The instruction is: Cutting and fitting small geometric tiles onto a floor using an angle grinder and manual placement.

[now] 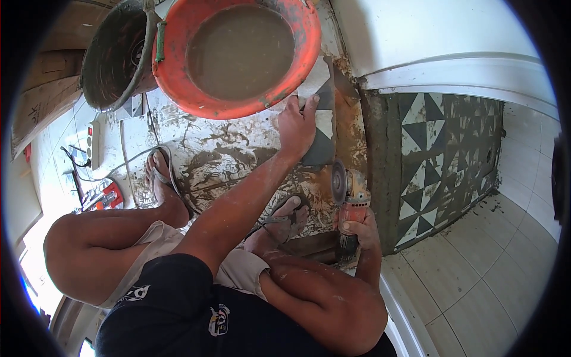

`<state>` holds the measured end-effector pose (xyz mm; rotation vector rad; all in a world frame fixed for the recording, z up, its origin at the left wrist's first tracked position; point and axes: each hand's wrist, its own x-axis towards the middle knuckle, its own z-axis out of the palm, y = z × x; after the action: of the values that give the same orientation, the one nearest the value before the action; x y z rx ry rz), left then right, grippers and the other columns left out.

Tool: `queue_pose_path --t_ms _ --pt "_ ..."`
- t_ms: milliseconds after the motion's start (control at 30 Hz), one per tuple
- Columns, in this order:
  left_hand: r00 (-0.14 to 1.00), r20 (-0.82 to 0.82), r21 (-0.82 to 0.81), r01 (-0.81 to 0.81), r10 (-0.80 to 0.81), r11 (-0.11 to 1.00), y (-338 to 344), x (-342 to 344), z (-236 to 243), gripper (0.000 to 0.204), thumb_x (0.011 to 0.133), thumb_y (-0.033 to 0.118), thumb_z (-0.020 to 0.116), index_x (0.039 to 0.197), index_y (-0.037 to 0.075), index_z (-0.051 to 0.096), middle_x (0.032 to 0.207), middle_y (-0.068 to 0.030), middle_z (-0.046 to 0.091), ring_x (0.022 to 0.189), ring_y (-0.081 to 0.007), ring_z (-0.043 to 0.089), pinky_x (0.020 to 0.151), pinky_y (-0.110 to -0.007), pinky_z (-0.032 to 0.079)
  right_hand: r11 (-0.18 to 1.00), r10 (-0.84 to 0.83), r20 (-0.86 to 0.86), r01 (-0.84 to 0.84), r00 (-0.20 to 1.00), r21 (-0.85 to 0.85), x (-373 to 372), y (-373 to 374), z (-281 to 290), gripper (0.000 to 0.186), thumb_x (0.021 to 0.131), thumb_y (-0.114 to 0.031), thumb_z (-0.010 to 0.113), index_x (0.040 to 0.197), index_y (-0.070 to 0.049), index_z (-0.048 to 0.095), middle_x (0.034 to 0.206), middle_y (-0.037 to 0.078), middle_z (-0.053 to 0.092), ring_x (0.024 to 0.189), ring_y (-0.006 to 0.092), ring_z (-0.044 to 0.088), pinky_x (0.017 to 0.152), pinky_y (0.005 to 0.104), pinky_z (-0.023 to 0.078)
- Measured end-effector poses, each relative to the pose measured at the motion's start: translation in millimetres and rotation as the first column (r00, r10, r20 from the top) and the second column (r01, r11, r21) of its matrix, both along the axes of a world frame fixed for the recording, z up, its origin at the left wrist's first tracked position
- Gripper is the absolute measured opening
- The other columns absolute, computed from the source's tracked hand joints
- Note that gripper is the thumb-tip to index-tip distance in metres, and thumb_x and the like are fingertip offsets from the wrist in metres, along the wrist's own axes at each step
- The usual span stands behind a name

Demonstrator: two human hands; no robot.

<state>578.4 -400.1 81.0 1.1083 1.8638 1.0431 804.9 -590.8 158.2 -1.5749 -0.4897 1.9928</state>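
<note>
The floor around me is a white, mud-smeared sheet (223, 137), bounded on my right by a grey cement-coated strip (383, 172) along the doorway. Past it lie black-and-white triangle-patterned tiles (423, 146) smeared with grey, then pale beige floor tiles (470, 268); a white wall (416, 30) closes off the upper right.

My left hand (297, 122) is at a loose grey-and-white patterned tile (318, 150) lying on the sheet just below the bucket, thumb and forefinger spread a little; I cannot tell whether they pinch it. My right hand (361, 229) is wrapped around a red-and-black angle grinder (355, 212), its round grey disc (339, 181) standing on edge near the tile's lower end.

Room is tight: a wide red bucket (169, 74) of murky brown water crowds the tile's upper end, and my right foot (281, 226), in a flip-flop, sits just left of the grinder. Farther left are a dark, cement-crusted bucket (113, 65), brown cardboard (47, 89) and a white power strip (93, 146) with a thin cable (134, 159) trailing near my left foot (159, 172). The sheet is blotchy and streaked — the bucket's rim scuffed with grey.
</note>
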Motion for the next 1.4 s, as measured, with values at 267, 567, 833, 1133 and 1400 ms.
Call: queue_pose_path --t_ms 267,567,833,1133,1400 --pt "1.0 0.001 -0.001 -0.012 0.012 1.0 0.0 0.7 0.1 0.053 0.099 0.046 0.062 0.079 -0.001 0.052 0.063 -0.0223 0.054 0.059 -0.0419 0.056 0.057 -0.051 0.042 1.0 0.008 -0.004 -0.008 1.0 0.0 0.8 -2.4 -2.4 0.049 0.072 -0.016 0.08 0.114 0.002 0.063 0.094 0.01 0.073 0.083 0.0201 0.072 0.077 0.035 0.058" --pt "1.0 0.006 -0.013 -0.022 0.022 1.0 -0.3 1.0 1.5 0.051 0.099 0.044 0.063 0.079 -0.002 0.052 0.062 -0.0231 0.054 0.057 -0.0427 0.055 0.057 -0.052 0.041 1.0 -0.011 0.007 0.011 1.0 -0.028 -0.4 -1.3 -2.0 0.047 0.072 -0.014 0.079 0.114 0.003 0.063 0.095 0.012 0.073 0.083 0.0218 0.072 0.077 0.036 0.058" --pt "0.999 0.019 0.013 -0.036 0.035 0.999 -0.3 2.0 0.1 0.05 0.099 0.043 0.063 0.079 -0.002 0.052 0.062 -0.0229 0.055 0.058 -0.0431 0.056 0.057 -0.052 0.041 1.0 -0.022 -0.022 0.021 1.0 -0.019 -0.3 -1.5 -3.3 0.046 0.073 -0.01 0.079 0.114 0.003 0.063 0.097 0.014 0.073 0.082 0.023 0.073 0.075 0.0365 0.06" --pt "1.0 0.025 0.028 -0.013 0.013 1.0 -0.6 2.3 0.0 0.048 0.1 0.04 0.062 0.081 -0.002 0.049 0.061 -0.0243 0.053 0.057 -0.044 0.057 0.055 -0.051 0.041 1.0 -0.016 0.0 0.016 1.0 0.005 -2.5 2.2 -1.0 0.045 0.072 -0.01 0.079 0.112 0.004 0.063 0.092 0.012 0.072 0.078 0.0204 0.071 0.07 0.0342 0.058" --pt "0.999 0.039 0.011 -0.015 0.015 1.0 -0.8 -0.6 2.6 0.05 0.099 0.046 0.061 0.084 -0.001 0.052 0.064 -0.0225 0.056 0.062 -0.0435 0.058 0.062 -0.052 0.041 1.0 0.009 0.03 -0.009 0.999 0.007 -6.0 10.0 -0.1 0.055 0.069 -0.019 0.08 0.115 0.004 0.06 0.095 0.016 0.073 0.082 0.0257 0.073 0.076 0.0391 0.06"
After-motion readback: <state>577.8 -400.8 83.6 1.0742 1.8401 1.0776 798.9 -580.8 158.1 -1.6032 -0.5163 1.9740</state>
